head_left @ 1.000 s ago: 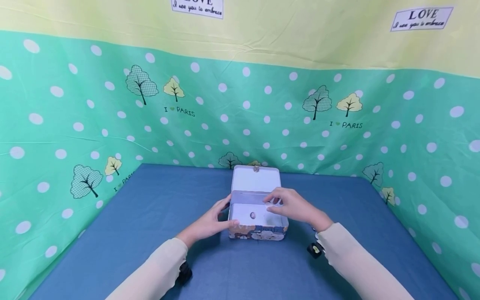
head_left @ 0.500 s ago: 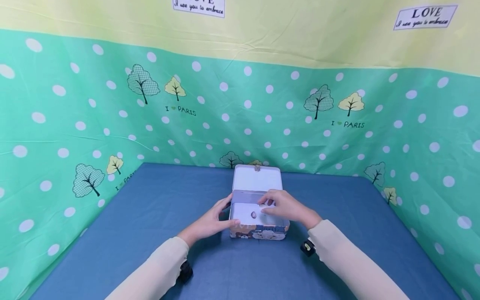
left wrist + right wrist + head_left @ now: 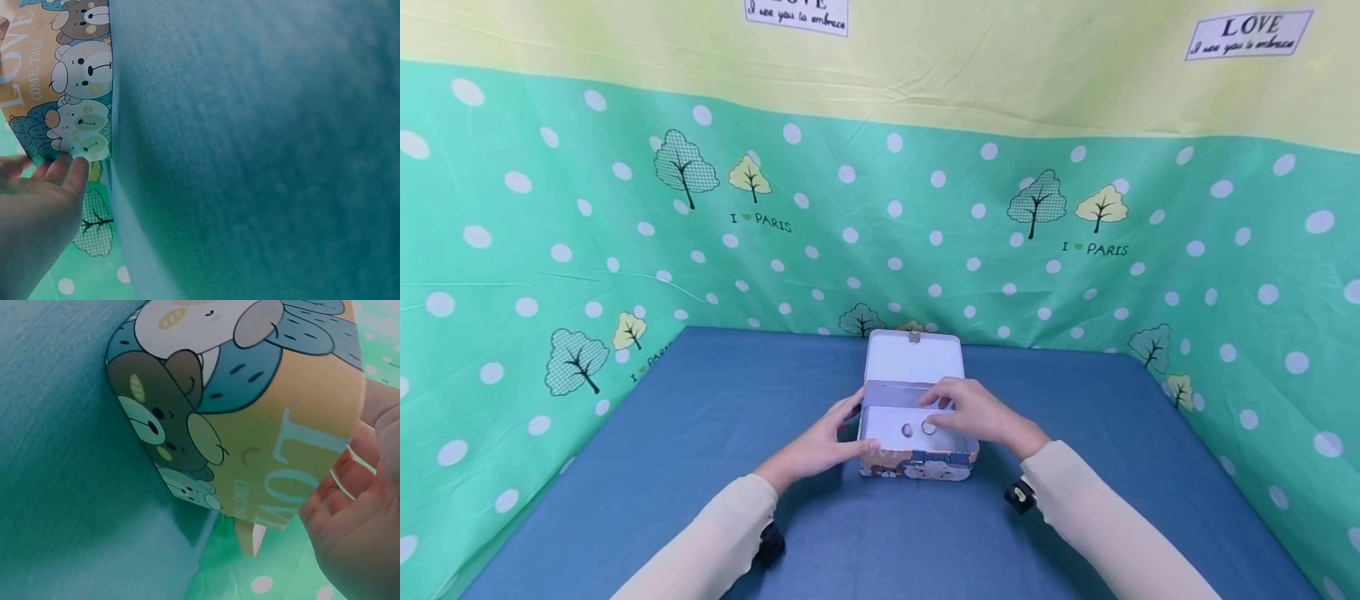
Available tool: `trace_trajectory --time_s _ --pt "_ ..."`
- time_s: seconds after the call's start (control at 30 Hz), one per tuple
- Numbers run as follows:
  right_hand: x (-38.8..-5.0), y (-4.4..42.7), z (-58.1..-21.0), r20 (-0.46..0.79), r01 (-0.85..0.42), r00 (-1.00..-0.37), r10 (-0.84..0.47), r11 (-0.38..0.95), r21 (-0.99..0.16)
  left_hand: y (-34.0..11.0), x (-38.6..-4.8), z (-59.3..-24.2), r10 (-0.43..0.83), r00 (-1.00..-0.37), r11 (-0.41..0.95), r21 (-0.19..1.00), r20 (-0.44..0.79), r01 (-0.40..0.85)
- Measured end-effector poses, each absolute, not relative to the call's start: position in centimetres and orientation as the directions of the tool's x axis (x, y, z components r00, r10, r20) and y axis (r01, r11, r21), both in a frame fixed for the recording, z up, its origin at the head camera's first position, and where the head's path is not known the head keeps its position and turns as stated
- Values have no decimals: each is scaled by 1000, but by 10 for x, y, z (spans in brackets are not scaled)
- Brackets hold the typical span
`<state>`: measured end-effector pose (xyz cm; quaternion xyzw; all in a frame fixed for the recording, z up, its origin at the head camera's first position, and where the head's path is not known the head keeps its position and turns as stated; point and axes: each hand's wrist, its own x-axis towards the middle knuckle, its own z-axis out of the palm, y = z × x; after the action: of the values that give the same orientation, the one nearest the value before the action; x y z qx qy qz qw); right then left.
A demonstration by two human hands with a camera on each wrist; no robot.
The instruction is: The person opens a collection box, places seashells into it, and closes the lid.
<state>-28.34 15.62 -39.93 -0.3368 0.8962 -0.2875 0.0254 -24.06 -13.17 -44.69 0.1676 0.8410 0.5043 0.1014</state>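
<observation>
A printed tin box [image 3: 917,469] with bears on its sides stands on the blue cloth, its white lid [image 3: 913,357] raised at the back. The left hand [image 3: 812,446] grips the box's left side, thumb on the front rim and fingers along the side; in the left wrist view its fingertips touch the printed wall. Inside the box lie a small round item [image 3: 907,430] and a ring-like item [image 3: 928,427]. Over the right part of the box, the right hand [image 3: 981,414] has bent fingers apart from the thumb, whose tip is right by the ring-like item.
Blue cloth [image 3: 700,417] covers the table around the box. A green and yellow patterned curtain [image 3: 820,200] hangs behind and at both sides. A black device is worn at each wrist, below the sleeves.
The right hand has moved left over the box, and its thumb and fingers have parted. The ring-like item now shows inside, beside the other one. The left hand has stayed on the box.
</observation>
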Motion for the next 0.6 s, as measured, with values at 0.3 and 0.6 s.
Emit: trace_trajectory --time_s 0.3,0.6 --pt "-277 169 -389 149 -585 -777 -612 615 -528 -131 -240 -447 385 -923 423 887 8 184" --pt "-271 192 -385 165 -574 -796 -583 638 -513 -132 -240 -447 384 -923 425 886 8 184"
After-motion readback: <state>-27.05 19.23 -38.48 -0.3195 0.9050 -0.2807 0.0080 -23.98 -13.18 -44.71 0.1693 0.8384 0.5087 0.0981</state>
